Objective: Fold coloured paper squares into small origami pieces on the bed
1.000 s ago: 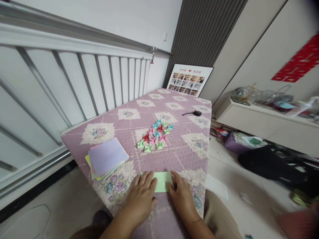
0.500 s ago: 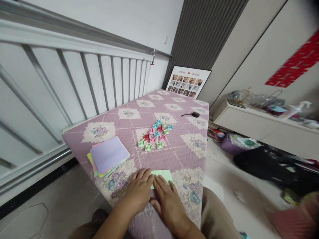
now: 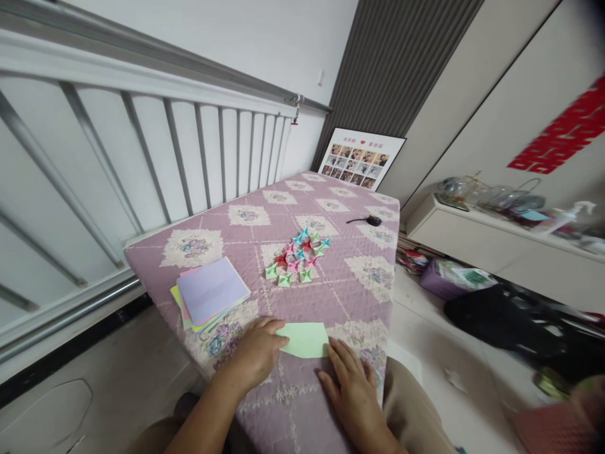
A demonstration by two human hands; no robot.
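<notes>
A light green sheet of paper (image 3: 305, 340), folded to a long shape with a slanted lower left edge, lies on the cloth in front of me. My left hand (image 3: 259, 350) pinches its left end between thumb and fingers. At the right end, my right hand (image 3: 352, 384) rests with fingers stretched out, the fingertips touching the paper's edge. Beyond the hands stands a cluster of small folded paper stars (image 3: 299, 257) in green, pink, red and blue. To the left lies a stack of coloured square paper (image 3: 212, 290) with a lilac sheet on top.
The table has a purple floral cloth (image 3: 326, 296). A black object with a thin tail (image 3: 373, 221) lies near its right edge. A white radiator (image 3: 189, 151) runs along the left side. A photo board (image 3: 362, 157) leans at the far end. A cabinet (image 3: 472, 227) stands at right.
Both hands were pressed flat over the green paper, close together. They have moved apart to its two ends, showing more of it. My left hand has taken hold of the left end.
</notes>
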